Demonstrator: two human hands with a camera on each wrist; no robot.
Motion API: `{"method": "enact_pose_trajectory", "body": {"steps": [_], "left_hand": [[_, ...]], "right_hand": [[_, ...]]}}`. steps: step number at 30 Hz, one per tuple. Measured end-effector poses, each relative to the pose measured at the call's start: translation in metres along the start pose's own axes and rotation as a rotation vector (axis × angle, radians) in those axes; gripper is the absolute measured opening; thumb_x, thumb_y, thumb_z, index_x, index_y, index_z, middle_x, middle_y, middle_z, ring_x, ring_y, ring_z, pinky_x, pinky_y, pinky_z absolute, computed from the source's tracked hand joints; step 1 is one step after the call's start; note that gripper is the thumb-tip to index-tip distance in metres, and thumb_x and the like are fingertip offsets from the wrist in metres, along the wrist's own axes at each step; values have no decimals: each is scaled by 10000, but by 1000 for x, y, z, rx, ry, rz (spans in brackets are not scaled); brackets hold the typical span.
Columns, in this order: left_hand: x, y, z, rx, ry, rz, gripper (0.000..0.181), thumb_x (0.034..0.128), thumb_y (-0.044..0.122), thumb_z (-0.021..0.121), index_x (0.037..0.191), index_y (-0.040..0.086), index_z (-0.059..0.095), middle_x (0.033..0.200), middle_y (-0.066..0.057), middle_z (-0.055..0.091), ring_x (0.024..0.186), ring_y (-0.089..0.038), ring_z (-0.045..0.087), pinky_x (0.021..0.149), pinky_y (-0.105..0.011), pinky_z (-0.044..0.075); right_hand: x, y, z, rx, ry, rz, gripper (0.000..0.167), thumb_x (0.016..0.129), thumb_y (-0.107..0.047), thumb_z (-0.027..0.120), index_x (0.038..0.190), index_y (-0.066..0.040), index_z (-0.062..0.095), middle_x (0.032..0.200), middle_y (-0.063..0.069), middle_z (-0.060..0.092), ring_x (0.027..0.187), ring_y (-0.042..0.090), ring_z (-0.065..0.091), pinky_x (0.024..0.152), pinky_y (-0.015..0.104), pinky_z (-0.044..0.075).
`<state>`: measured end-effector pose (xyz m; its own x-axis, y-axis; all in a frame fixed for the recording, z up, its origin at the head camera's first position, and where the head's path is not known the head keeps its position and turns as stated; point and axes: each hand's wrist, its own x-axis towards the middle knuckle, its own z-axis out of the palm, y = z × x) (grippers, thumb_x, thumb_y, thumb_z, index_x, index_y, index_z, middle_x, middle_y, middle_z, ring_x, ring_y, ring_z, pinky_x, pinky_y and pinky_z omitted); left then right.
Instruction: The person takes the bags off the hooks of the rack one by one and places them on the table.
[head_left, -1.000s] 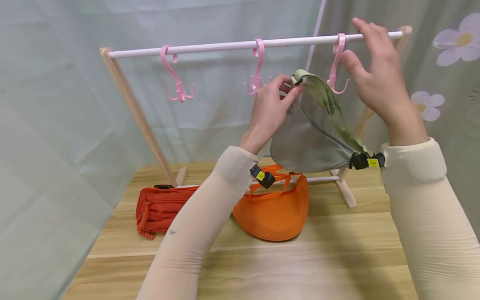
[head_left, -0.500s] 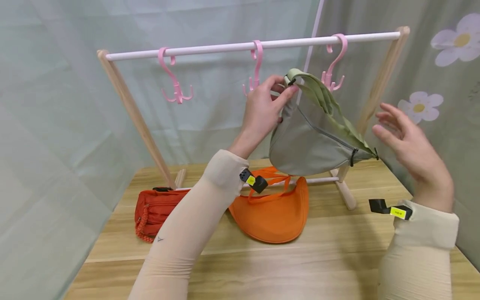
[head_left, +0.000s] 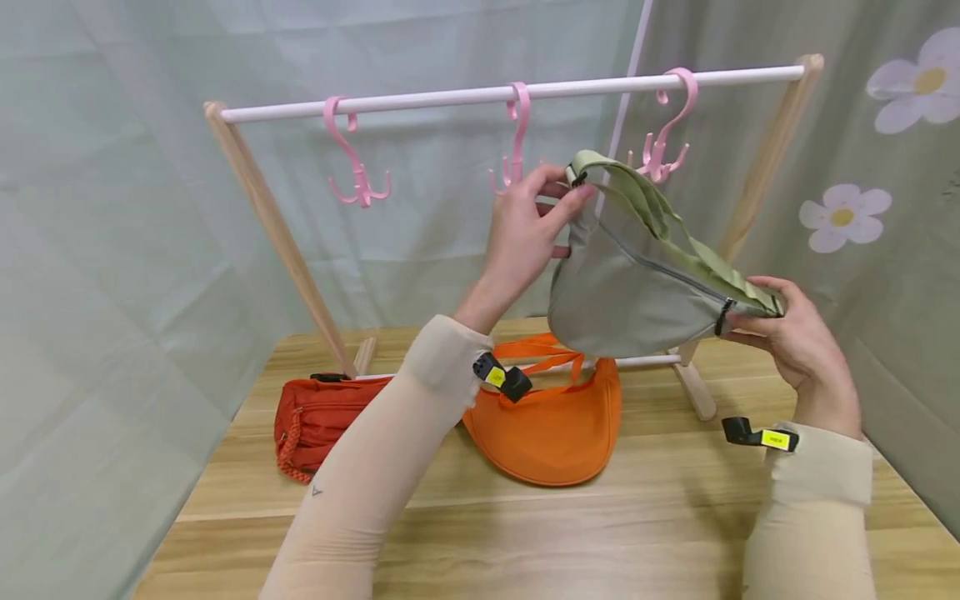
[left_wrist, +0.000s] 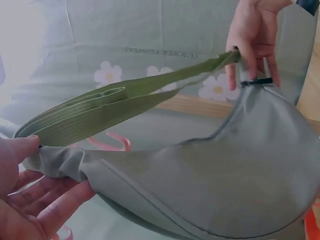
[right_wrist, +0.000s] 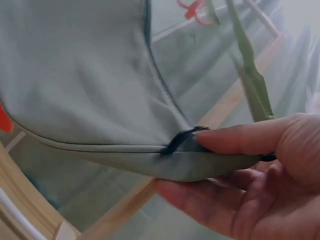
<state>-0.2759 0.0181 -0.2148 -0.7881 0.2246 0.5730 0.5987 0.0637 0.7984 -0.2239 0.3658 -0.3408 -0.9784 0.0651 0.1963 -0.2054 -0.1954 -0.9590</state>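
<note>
A grey-green crescent shoulder bag (head_left: 630,296) with a green webbing strap (head_left: 652,208) hangs in the air between both hands. Its upper left end is pinched by my left hand (head_left: 525,221) where the strap joins. At the lower right end, by the zip's dark pull cord (right_wrist: 177,141), my right hand (head_left: 798,337) grips the corner between thumb and fingers. In the left wrist view the strap arches slack from one hand to the other. A pink hook (head_left: 658,154) on the rail shows just behind the strap.
A white rail (head_left: 435,98) on a wooden stand carries two more pink hooks, one at the left (head_left: 358,171) and one in the middle (head_left: 516,142). On the table (head_left: 600,533) lie an orange bag (head_left: 551,437) and a red pouch (head_left: 318,425), partly behind my left arm.
My right hand has come down from the rail by the right hook and taken hold of the bag's right corner. The left hand keeps its pinch; the bag has dipped slightly.
</note>
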Motion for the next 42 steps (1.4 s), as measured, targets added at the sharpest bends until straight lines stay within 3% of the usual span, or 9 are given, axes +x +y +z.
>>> {"method": "enact_pose_trajectory", "body": {"steps": [6,11,16,20,26,32,36,39,42], "left_hand": [[-15,-21,-3,10,-50,-65,331,1026,277,695,1270,58,647,1126,-107,672,890,-217,715,631,-410,633],[-32,-50,3,-61,-111,-195,417,1082,388,570,1396,119,510,1183,-136,673,969,-261,698,673,-470,635],[-46,-75,18,-149,-143,-302,473,1106,441,483,1476,157,407,1126,-161,660,901,-286,691,635,-445,635],[-54,-90,27,-227,-154,-352,499,1114,425,463,1522,163,348,1133,-182,622,943,-338,680,636,-461,633],[-65,-106,39,-341,-132,-437,643,1082,263,587,1607,167,229,1282,-200,550,1057,-333,653,695,-458,635],[-81,-114,56,-385,-73,-452,840,965,2,724,1618,203,236,1223,-137,563,867,-270,700,666,-398,636],[-91,-118,67,-406,27,-415,824,948,-25,732,1596,213,282,1176,-97,606,856,-161,683,577,-291,600],[-95,-121,76,-432,84,-400,772,940,-35,736,1544,219,327,1140,-87,624,813,-138,667,547,-250,570],[-99,-123,87,-418,116,-398,722,939,-16,746,1497,212,348,1110,-69,634,762,-126,656,560,-271,583]], "right_hand": [[-7,-18,-2,42,189,-105,465,895,178,693,1233,-120,580,997,-44,697,796,65,681,614,208,572],[-10,-40,-2,35,390,-170,530,862,157,740,1232,-172,551,888,-70,754,759,29,701,571,172,541],[-14,-53,6,38,605,-227,614,807,208,754,1166,-191,455,765,-22,735,702,52,689,594,143,508],[-14,-57,10,22,686,-339,501,777,264,703,994,-128,479,724,5,658,646,69,652,631,133,492],[-8,-53,12,-137,695,-496,323,771,288,642,750,-34,630,685,-23,639,614,45,641,648,107,509],[-10,-48,8,-352,731,-424,218,853,178,662,820,-11,766,742,-119,659,588,-29,617,653,93,478],[-18,-44,5,-558,723,-244,299,899,81,661,1080,-101,815,954,-208,647,800,-56,620,748,100,441],[-25,-41,2,-709,698,-93,446,952,16,637,1306,-234,742,1220,-174,625,1038,-31,615,809,108,402],[-31,-37,-3,-773,694,-38,503,976,0,625,1385,-288,689,1313,-160,565,1077,-39,600,782,84,405]]}}
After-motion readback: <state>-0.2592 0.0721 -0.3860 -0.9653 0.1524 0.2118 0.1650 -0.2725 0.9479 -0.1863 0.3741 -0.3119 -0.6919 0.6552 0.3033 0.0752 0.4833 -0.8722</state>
